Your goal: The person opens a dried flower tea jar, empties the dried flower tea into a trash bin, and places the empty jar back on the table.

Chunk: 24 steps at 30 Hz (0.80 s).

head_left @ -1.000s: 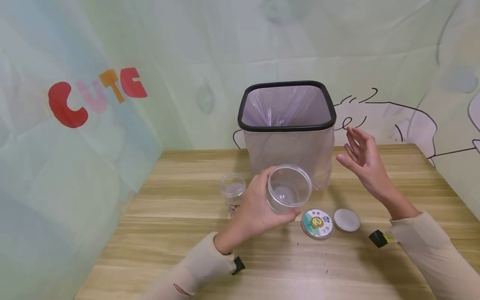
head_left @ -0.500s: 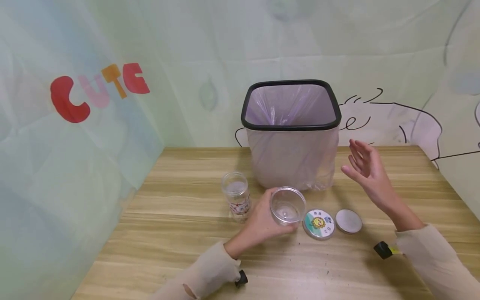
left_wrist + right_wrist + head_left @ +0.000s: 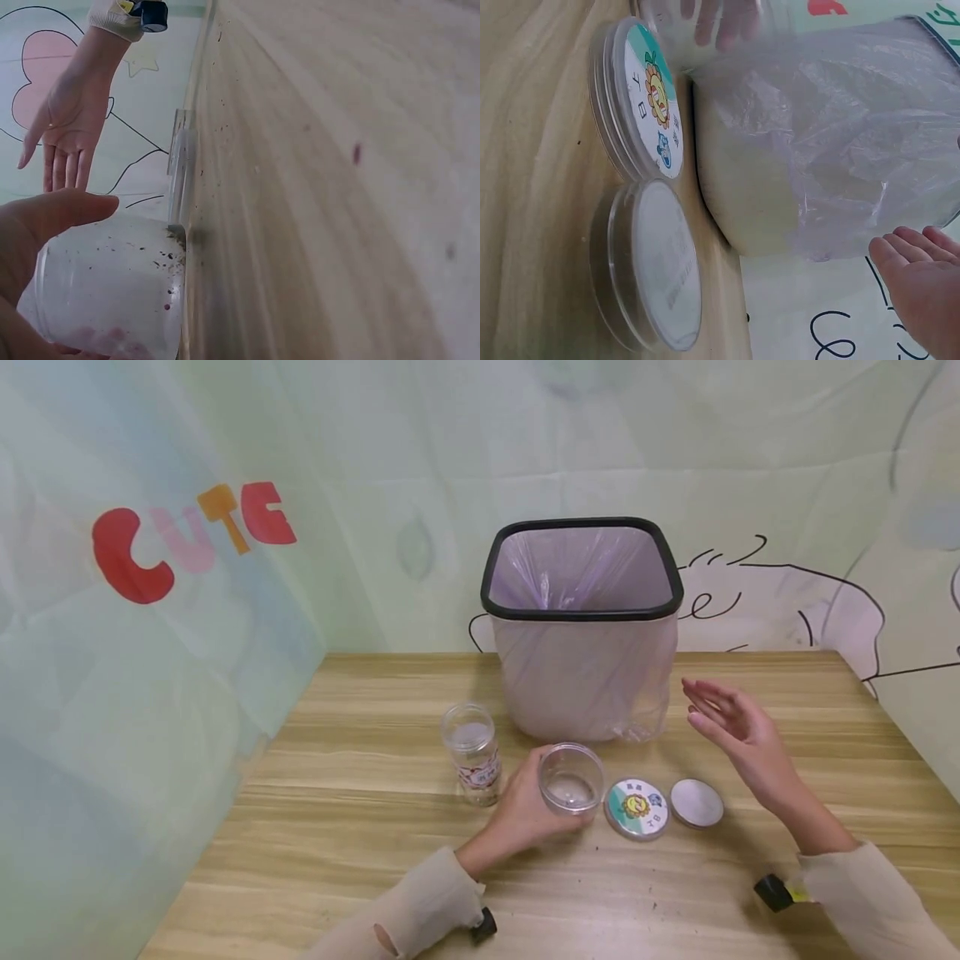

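A wide clear plastic jar [image 3: 572, 781], lidless, stands upright at mid-table, and my left hand [image 3: 521, 806] grips it from the left side. In the left wrist view, small dark crumbs speckle the wall of the jar [image 3: 112, 277] near its base. My right hand [image 3: 738, 735] hovers at the right with fingers extended, holding nothing. Just right of the jar lies a round lid with a sunflower print [image 3: 636, 808], and beside it a plain whitish lid [image 3: 696, 802]. A taller, narrower clear jar [image 3: 474, 756] with a printed label stands left of the left hand.
Behind the jars stands a trash bin [image 3: 585, 677] with a black rim and a thin plastic liner. The wooden table [image 3: 360, 843] carries a few dark specks near the front. Printed cloth walls [image 3: 390, 485] rise at the back and left.
My left hand has brought the wide jar down from in front of the bin to the table, turning it upright. My right hand has sunk lower, away from the bin's rim.
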Each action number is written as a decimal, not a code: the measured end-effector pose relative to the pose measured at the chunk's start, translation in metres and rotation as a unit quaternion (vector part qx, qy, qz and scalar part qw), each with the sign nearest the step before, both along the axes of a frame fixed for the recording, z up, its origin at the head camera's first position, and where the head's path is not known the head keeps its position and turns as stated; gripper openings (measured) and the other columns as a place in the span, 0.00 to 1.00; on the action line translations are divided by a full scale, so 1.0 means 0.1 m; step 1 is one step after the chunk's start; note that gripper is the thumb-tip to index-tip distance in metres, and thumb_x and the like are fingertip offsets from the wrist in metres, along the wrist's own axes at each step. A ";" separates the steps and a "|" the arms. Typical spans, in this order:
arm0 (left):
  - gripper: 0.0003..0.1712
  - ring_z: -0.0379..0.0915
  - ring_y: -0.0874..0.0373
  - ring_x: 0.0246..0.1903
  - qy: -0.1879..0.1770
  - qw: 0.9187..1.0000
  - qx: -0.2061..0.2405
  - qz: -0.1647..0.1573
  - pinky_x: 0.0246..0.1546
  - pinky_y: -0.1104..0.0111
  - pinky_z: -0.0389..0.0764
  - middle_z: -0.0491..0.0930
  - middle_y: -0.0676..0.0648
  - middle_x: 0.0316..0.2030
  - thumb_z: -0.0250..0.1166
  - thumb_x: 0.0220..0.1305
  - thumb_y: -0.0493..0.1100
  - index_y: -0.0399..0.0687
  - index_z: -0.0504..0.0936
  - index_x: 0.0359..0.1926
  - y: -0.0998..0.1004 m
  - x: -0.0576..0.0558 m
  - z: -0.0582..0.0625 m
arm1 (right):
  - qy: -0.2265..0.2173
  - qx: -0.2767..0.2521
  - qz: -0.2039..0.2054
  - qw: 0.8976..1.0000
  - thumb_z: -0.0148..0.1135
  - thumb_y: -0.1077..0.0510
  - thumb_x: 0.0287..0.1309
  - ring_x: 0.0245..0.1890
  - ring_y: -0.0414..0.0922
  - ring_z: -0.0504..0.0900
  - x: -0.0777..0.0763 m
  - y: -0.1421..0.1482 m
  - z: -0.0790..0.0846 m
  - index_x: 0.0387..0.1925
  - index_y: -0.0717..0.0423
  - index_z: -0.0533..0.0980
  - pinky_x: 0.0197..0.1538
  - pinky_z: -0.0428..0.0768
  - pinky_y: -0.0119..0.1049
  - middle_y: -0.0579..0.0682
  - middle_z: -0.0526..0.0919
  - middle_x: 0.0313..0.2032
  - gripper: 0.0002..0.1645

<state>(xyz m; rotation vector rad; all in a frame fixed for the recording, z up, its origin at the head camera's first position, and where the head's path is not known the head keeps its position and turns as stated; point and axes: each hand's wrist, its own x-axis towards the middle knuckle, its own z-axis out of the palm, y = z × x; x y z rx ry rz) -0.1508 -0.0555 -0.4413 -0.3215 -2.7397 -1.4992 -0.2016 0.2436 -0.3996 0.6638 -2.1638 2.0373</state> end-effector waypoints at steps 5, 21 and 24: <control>0.55 0.71 0.47 0.59 -0.009 1.000 -0.002 0.007 0.61 0.51 0.72 0.74 0.44 0.60 0.85 0.36 0.45 0.45 0.66 0.67 0.00 0.01 -0.04 | -0.003 0.008 -0.005 1.000 0.52 0.66 0.73 0.62 0.35 0.74 0.04 -0.01 -0.04 0.67 0.71 0.62 0.59 0.72 0.24 0.55 0.72 0.67 0.26; 0.71 0.56 0.41 0.70 -0.053 0.999 -0.008 0.002 0.66 0.43 0.61 0.58 0.37 0.73 0.81 0.43 0.60 0.39 0.49 0.78 -0.06 0.14 0.03 | -0.022 0.065 -0.024 0.997 0.52 0.64 0.74 0.59 0.34 0.76 0.16 0.19 -0.19 0.66 0.67 0.65 0.56 0.72 0.21 0.46 0.78 0.62 0.23; 0.65 0.58 0.42 0.70 -0.055 0.998 0.012 -0.011 0.67 0.46 0.63 0.60 0.36 0.71 0.78 0.50 0.59 0.35 0.51 0.76 -0.10 0.21 0.07 | -0.029 0.077 -0.034 0.996 0.52 0.64 0.74 0.58 0.34 0.77 0.20 0.26 -0.20 0.65 0.67 0.66 0.56 0.73 0.21 0.45 0.79 0.60 0.22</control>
